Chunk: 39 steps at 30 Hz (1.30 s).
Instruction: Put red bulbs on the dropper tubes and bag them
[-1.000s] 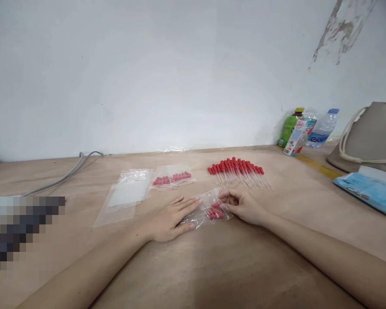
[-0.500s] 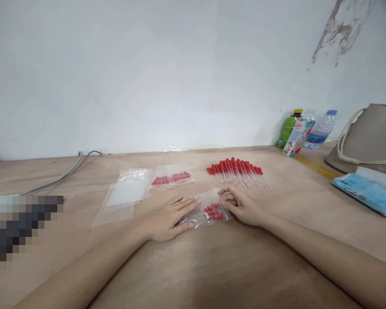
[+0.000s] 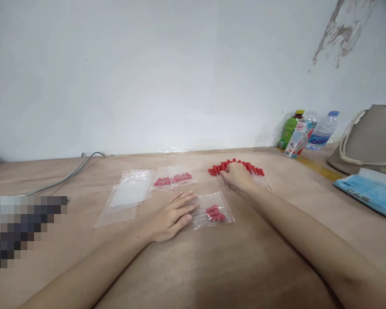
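My left hand lies flat on the wooden table, fingers stretched out, pressing the left edge of a clear zip bag that holds three red-capped droppers. My right hand reaches forward onto the row of loose red-capped droppers, its fingers curled down over them; what they hold, if anything, is hidden. Two filled bags of droppers lie further back, left of the row.
A stack of empty clear bags lies at the left. A grey cable runs along the wall. Bottles, a beige bag and a blue packet stand at the right. A blurred patch covers the far left.
My right hand left the zip bag's right edge and moved forward onto the loose droppers. The bag now lies flat. My left hand has stayed put.
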### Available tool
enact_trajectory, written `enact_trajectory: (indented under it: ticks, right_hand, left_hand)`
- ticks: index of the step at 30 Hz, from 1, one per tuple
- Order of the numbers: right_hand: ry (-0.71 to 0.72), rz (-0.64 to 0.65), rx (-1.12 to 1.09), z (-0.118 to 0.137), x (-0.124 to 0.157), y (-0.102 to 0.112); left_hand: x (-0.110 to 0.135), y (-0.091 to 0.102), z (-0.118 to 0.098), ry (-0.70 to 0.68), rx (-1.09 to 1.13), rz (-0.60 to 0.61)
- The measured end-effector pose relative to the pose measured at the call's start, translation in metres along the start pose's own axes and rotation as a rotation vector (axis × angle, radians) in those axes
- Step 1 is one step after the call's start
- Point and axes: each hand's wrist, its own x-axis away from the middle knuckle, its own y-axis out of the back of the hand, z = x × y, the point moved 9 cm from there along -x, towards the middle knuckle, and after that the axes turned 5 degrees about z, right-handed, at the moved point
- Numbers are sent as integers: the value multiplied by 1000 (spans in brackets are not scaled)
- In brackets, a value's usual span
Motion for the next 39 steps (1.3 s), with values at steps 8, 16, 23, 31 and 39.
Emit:
enact_trajectory:
  ticks: [8, 16, 23, 31, 39]
  right_hand:
    - [-48, 29, -27, -1, -17, -7]
    - [64, -21, -292, -16, 15, 25]
    - [95, -11, -1103, -38, 72, -1]
    - [46, -13, -1335, -26, 79, -18]
    - [17, 170, -1469, -17, 91, -30]
  left_hand:
    - [1, 0, -2, -45, 117, -105]
    - [-5, 0, -5, -63, 152, -47]
    - [-4, -4, 3, 8, 90, -23]
    - [-3, -3, 3, 31, 105, -9]
    - [-3, -2, 4, 38, 106, -17]
